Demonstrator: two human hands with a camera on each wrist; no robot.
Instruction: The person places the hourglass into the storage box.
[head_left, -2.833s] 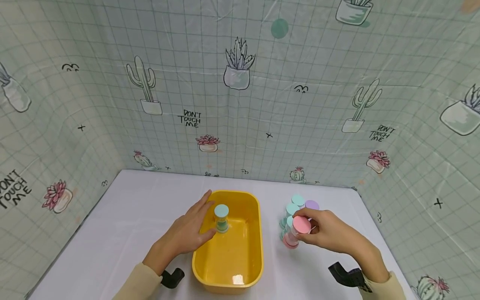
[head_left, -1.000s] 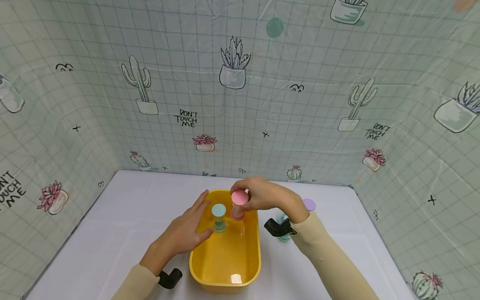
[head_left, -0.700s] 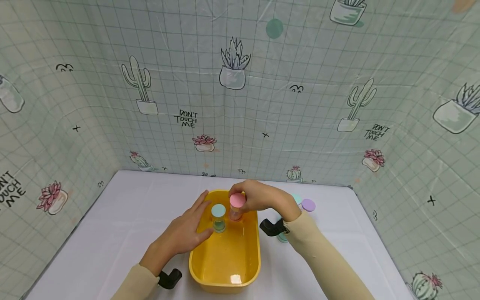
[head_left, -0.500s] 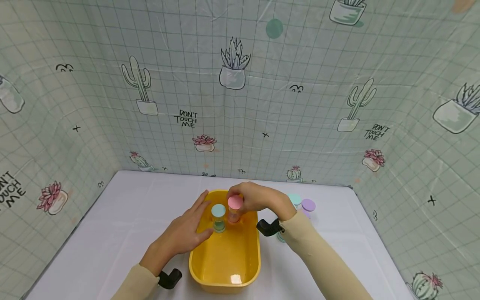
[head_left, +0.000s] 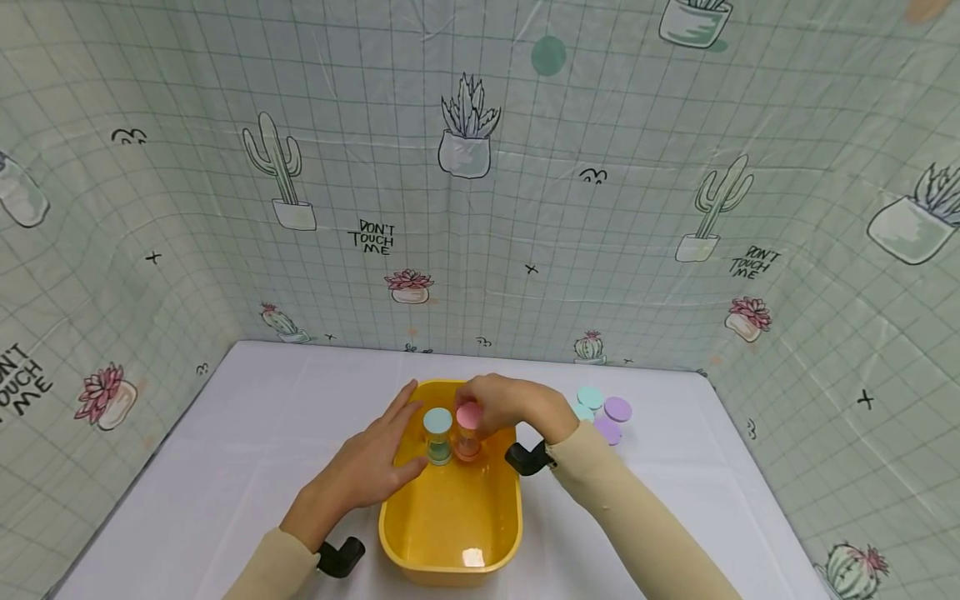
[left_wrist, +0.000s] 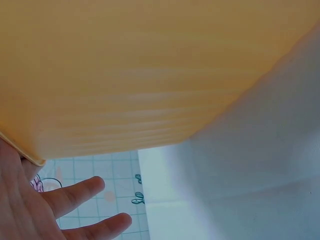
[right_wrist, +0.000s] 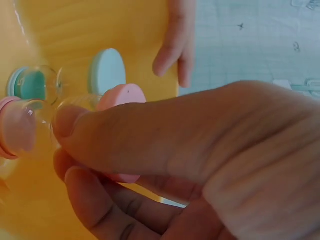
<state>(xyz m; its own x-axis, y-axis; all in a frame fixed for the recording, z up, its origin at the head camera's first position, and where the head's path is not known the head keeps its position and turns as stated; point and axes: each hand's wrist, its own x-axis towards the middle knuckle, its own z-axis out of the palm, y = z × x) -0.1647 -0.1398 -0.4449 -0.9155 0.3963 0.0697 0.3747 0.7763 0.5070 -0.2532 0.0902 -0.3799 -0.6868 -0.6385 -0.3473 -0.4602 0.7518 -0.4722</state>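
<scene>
My left hand (head_left: 371,462), fingers spread, lies at the left rim of the yellow tub (head_left: 450,517). Inside, far half: the mint-capped sand timer (head_left: 438,433) upright; just right, my right hand (head_left: 502,402) pinches the pink-capped sand timer (head_left: 468,447) by its glass. A sideways nudge could topple either. Only the head view shows purple-capped sand timers (head_left: 617,408) farther right.

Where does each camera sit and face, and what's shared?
Head: worn on the head, faces forward and down at the yellow tub; left hand, right hand, sleeves show.
Left wrist: on that wrist, faces the tub's outer wall; left hand partly shows.
Right wrist: on that wrist, faces into the tub; right hand and some of left show.
Head and right wrist share: both hands, pink sand timer, green sand timer.
</scene>
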